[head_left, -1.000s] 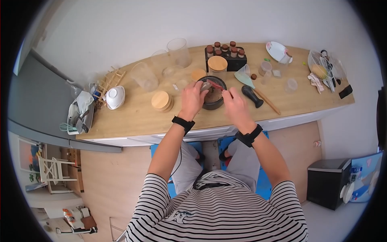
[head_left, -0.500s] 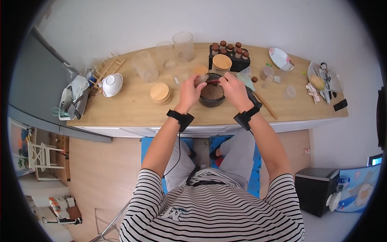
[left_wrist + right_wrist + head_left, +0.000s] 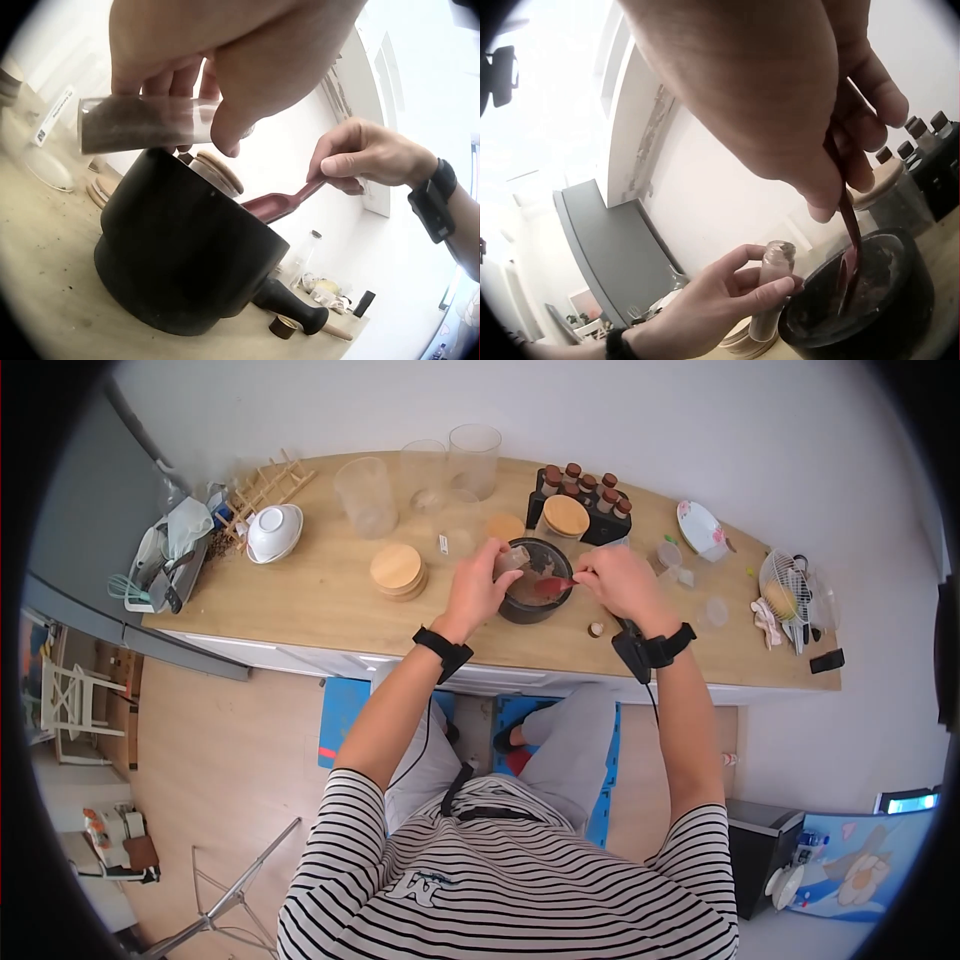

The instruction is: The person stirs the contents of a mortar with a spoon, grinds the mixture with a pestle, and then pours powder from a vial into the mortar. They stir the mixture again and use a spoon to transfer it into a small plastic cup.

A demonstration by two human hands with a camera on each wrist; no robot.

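The left hand (image 3: 478, 592) grips a small glass bottle (image 3: 142, 124) partly filled with dark powder. In the left wrist view it lies nearly level above the rim of a black mortar (image 3: 187, 240). The right hand (image 3: 628, 588) pinches the handle of a red scoop (image 3: 549, 587). In the right wrist view the scoop (image 3: 849, 274) dips into the mortar (image 3: 915, 300), where brownish powder clings to the inside. A black pestle (image 3: 296, 306) lies beside the mortar, near a small brown cap (image 3: 283, 326).
Behind the mortar stand a wooden-lidded jar (image 3: 566, 518) and a black rack (image 3: 600, 528) of small bottles. To the left are a round wooden-lidded container (image 3: 398, 571), clear containers (image 3: 367, 500) and a white bowl (image 3: 273, 534). A wire basket (image 3: 783, 585) is at the right.
The right hand has drawn back to the right of the mortar, and the scoop now points down into it. The left hand keeps the bottle at the mortar's left rim. The head view has shifted.
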